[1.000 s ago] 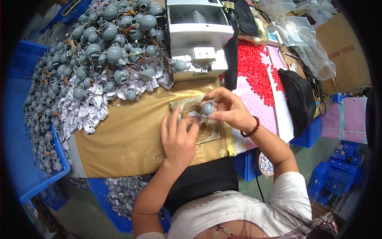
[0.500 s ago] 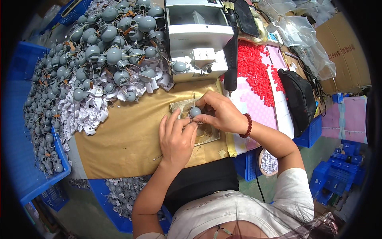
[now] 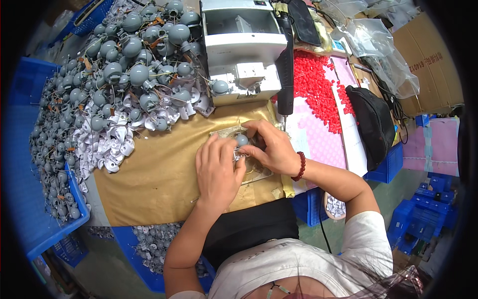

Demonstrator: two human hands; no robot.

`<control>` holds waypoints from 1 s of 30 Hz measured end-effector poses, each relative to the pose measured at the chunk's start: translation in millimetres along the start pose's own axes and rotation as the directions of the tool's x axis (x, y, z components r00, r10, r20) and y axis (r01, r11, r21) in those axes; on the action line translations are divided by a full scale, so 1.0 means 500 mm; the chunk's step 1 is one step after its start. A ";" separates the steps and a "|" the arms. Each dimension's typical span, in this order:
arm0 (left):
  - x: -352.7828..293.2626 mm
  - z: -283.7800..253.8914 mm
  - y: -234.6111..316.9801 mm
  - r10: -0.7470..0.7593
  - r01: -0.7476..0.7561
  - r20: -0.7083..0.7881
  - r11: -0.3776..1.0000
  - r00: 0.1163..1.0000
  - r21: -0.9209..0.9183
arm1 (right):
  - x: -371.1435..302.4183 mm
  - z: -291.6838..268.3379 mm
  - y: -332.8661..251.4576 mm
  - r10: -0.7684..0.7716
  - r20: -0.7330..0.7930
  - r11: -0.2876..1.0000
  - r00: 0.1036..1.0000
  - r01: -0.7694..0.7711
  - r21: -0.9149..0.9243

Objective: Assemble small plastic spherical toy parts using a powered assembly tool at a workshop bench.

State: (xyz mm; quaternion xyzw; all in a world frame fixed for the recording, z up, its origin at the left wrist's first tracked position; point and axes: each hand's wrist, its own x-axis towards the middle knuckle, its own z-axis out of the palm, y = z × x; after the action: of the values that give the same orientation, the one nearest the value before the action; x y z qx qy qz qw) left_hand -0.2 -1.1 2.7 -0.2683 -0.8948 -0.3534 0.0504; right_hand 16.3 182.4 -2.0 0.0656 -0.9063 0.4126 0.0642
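Head view: a brown carton [image 3: 432, 60] at the upper right bore a line of dark print on its side, and the white machine [image 3: 244, 46] at the top carried a faint dark mark on its front, too small to read. Compared with the frame one second earlier, the gray ball [image 3: 241, 140] lay farther left, between the two hands and above a square plate [image 3: 260, 175], and it appeared sharper. The right hand [image 3: 273, 149] had moved left with it, its thumb and fingers clamped on the ball. The fingers of the left hand [image 3: 215, 167], formerly more spread, were bent beside a small white part [image 3: 239, 154] just below the ball; whether they gripped it could not be told. The tabletop [image 3: 154, 184] was covered with a creased golden-brown sheet. Gray balls with wires [image 3: 132, 65] were heaped at its upper left above white shells [image 3: 112, 148]; red pieces [image 3: 313, 82] were spread to the right of the machine, near a black pouch [image 3: 369, 119]. Blue bins [image 3: 52, 238] stood at the left, and blue baskets [image 3: 420, 219] rested on the green floor [image 3: 318, 241] at the right.
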 end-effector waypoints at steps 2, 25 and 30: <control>0.008 -0.003 0.006 -0.017 0.016 0.016 1.000 1.000 0.023 | 0.004 -0.011 -0.002 0.042 0.082 0.999 0.996 -0.043 0.015; 0.001 0.008 0.002 0.042 -0.044 0.024 0.995 0.999 0.085 | 0.210 -0.190 -0.124 -0.208 -0.531 0.735 0.821 0.490 0.469; 0.001 0.015 0.001 0.041 -0.041 -0.005 0.995 0.999 0.091 | 0.292 -0.167 -0.109 -0.238 -0.475 0.829 0.847 0.432 0.356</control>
State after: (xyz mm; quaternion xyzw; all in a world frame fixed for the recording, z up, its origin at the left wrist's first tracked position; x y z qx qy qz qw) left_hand 0.3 4.6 -2.4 -0.2829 -0.9041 -0.3120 0.0728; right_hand -112.5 200.6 117.6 0.1520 -0.7247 0.5969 0.3091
